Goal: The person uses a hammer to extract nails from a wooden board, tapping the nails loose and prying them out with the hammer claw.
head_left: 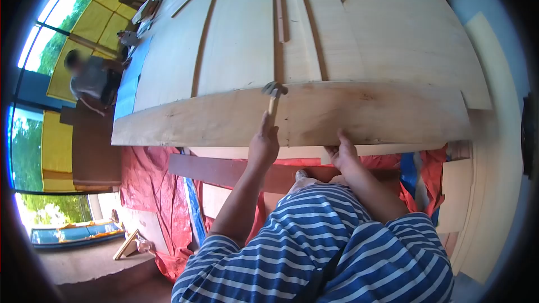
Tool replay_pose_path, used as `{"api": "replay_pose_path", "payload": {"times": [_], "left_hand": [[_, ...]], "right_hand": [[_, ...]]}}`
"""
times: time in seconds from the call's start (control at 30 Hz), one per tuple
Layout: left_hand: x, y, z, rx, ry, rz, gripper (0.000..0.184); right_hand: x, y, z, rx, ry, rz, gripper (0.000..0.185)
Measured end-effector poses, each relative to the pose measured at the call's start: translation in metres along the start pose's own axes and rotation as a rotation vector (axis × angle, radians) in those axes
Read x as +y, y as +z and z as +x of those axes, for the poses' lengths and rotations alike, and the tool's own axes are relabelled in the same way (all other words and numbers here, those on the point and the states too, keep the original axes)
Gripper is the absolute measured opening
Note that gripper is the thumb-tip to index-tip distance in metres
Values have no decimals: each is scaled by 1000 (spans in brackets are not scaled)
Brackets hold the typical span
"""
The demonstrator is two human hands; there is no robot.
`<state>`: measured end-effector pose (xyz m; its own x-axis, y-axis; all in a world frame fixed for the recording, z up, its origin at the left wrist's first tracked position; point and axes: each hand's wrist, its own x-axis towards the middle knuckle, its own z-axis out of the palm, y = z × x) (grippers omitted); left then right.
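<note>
My left hand (pixel 264 145) is closed round the wooden handle of a claw hammer (pixel 274 91). The hammer's metal head is raised over the long brown plywood strip (pixel 224 115) along the near edge of the work surface. My right hand (pixel 343 150) grips the near edge of this strip, with the thumb on top and the other fingers curled at the edge, partly hidden. Small dark marks dot the strip's face near the hammer and along its front edge.
Large pale plywood sheets (pixel 247 33) cover the table, with narrow wood strips (pixel 281 14) on them. Red tarpaulin (pixel 149 177) and a brown board (pixel 216 171) lie below the near edge. Another person (pixel 92 78) is at the left side. Boards (pixel 494 163) lean at the right.
</note>
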<state>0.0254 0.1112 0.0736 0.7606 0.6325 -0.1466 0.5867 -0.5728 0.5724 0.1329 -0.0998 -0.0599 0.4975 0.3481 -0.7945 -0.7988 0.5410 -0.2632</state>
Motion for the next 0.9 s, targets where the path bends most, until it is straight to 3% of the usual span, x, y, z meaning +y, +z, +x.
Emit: {"api": "replay_pose_path", "payload": {"times": [0.2,0.33,0.43,0.6,0.7,0.77,0.87,0.9], "left_hand": [[-14,31,-15,-96,-177,-230,61],[-26,50,-25,-89,-201,-279,66],[-36,66,-23,-77,-233,-356,66],[-28,75,-21,-34,-257,-460,62],[-58,94,-12,-3,-222,-348,64],[-39,93,-18,-22,-275,-451,64],[8,83,-35,-5,-280,-389,63],[17,83,-42,-4,-307,-366,63]], "right_hand": [[-25,10,17,7,95,-298,60],[-33,7,25,59,122,-423,64],[-47,-6,22,24,258,-499,58],[-102,-64,-9,-163,431,-779,63],[-144,-141,14,-35,187,-383,63],[-191,-172,30,18,-7,-102,62],[-243,-174,48,79,-206,183,59],[-252,-165,49,10,-260,223,57]]}}
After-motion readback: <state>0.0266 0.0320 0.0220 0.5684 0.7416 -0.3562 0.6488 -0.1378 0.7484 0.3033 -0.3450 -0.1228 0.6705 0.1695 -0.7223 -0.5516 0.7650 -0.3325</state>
